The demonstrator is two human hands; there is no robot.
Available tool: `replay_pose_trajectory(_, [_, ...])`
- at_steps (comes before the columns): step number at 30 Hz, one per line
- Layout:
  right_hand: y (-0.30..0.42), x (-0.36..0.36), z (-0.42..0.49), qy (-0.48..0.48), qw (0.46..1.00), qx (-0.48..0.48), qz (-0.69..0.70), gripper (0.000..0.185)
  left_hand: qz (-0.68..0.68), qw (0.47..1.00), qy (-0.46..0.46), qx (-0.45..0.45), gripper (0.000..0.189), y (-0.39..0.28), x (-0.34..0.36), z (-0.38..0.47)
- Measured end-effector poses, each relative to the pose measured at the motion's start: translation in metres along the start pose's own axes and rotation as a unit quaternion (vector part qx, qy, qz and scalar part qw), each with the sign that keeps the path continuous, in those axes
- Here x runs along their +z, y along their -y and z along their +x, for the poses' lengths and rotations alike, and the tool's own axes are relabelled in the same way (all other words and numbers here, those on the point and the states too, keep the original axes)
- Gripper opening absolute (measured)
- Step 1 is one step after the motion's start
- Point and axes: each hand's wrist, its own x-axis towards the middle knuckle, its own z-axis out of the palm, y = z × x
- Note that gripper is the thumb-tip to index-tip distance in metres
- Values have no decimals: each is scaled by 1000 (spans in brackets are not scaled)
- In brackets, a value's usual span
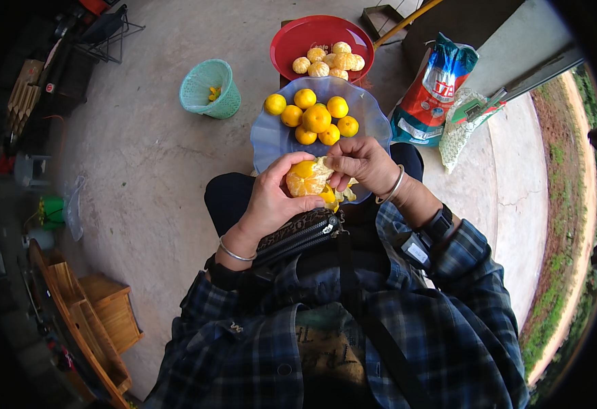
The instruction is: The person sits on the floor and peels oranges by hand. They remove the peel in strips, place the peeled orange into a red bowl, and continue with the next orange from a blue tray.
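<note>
Cupped in my left hand (273, 197) is a partly peeled mandarin orange (306, 184), its pale segments showing below a patch of yellow peel. My right hand (362, 166) pinches a flap of the loosened peel (323, 167) at the fruit's right side. Other peel pieces (347, 193) hang or lie just under the right fingers; I cannot tell which are still attached. Both hands are over the near part of a blue wavy-rimmed plastic basin (268, 138). Several unpeeled mandarins (317, 119) rest at its far side.
Beyond the basin, a red round tray (283, 46) holds several peeled mandarins (345, 61). A green lined wastebasket (211, 89) with some peel inside stands on the concrete floor to the left. At right are a printed plastic sack (434, 92) and a patterned bag (462, 133).
</note>
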Motion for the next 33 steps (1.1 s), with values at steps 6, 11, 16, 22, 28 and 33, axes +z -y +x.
replay_pose_trajectory(6, [-5,-5,0,16,989,42,139,20,-122,992,34,18,64,0,1,0])
replay_pose_trajectory(11, [-13,-7,-1,46,954,66,290,21,-195,979,52,14,66,-3,2,0])
replay_pose_trajectory(16, [-18,-6,1,53,931,86,350,26,-205,977,50,18,67,-7,2,2])
replay_pose_trajectory(22, [-14,2,5,-18,973,65,220,44,-212,968,47,-124,53,0,-7,7])
replay_pose_trajectory(28, [-26,11,13,-69,989,89,91,44,-254,949,47,-180,51,16,-1,10])
replay_pose_trajectory(33, [-29,5,9,-59,990,106,68,35,-274,946,36,-166,54,21,8,3])
